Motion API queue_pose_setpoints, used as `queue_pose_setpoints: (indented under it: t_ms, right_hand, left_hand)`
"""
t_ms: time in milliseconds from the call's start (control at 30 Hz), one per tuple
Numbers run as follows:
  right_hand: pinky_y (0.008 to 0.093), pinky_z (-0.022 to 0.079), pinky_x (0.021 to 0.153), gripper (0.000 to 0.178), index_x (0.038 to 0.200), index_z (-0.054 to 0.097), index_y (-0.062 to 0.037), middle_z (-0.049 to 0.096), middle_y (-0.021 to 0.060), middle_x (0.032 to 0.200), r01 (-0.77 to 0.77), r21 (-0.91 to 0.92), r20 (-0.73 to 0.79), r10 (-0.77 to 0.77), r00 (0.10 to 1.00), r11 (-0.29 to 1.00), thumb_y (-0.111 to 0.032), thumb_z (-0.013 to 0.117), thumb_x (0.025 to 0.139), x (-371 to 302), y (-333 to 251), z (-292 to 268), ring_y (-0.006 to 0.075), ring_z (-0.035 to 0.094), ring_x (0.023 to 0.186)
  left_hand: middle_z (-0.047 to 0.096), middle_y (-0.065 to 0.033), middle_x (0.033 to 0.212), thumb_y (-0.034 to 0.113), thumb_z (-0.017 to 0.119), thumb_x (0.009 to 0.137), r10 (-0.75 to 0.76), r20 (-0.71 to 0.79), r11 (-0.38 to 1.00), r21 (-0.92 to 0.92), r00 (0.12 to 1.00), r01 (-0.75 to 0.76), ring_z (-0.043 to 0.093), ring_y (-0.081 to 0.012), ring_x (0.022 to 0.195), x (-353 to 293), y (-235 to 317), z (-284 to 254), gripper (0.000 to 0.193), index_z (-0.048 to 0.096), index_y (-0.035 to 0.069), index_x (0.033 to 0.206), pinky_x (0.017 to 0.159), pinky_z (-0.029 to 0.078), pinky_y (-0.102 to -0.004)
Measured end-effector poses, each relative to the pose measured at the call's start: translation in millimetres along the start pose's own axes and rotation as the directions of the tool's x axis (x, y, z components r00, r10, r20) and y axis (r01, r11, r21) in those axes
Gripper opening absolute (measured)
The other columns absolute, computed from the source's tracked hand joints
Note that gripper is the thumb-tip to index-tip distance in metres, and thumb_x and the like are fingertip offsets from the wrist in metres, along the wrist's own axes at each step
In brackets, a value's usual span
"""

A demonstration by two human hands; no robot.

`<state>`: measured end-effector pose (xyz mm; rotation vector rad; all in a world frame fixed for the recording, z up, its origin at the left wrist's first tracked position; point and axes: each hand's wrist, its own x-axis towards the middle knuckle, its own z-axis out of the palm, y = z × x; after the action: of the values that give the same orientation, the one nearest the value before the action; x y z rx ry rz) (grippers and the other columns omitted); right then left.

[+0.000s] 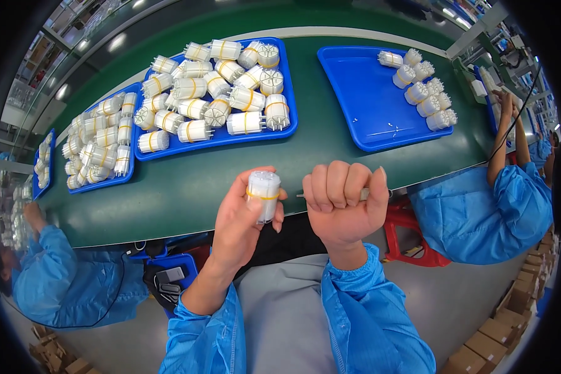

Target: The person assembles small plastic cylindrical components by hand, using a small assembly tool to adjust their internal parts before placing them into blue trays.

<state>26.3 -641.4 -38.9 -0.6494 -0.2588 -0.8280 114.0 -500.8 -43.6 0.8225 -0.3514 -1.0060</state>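
Note:
My left hand [234,218] grips a white plastic cylinder [265,187] with a yellow band round its middle, upright over the bench's near edge. My right hand [346,199] is closed in a fist just to the right of it, apart from the cylinder. Out of the fist's left side pokes a thin metal shaft [300,196], and a pale bit shows by the thumb; most of this slim tool is hidden by the fingers. Beyond my hands, a blue tray [218,148] is heaped with similar banded cylinders [190,88].
At the right, another blue tray [374,118] has banded cylinders grouped along its right side. More filled trays [106,185] stand at the left on the green bench [187,181]. Co-workers in blue smocks sit on both sides. A red stool [411,240] stands near my right arm.

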Motion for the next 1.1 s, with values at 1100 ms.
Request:
queue_pose_setpoints:
  t_ms: [1100]
  right_hand:
    - [0.0317, 0.032, 0.054, 0.051, 0.066, 0.033, -0.0116, 0.036, 0.0008, 0.060, 0.047, 0.075, 0.033, -0.050, 0.998, 0.996, -0.040, 0.023, 0.108, 13.8, 3.3, 27.2, 0.0152, 0.031, 0.054]
  left_hand:
    - [0.064, -0.0149, 0.106, -0.001, 0.076, 0.075, 0.420, 0.114, 0.639, 0.667, 0.900, -0.383, 0.064, -0.0232, 0.096, 6.7, -13.0, -8.7, 0.052, 0.050, 0.004, 0.121, 0.083, 0.050, -0.0323]
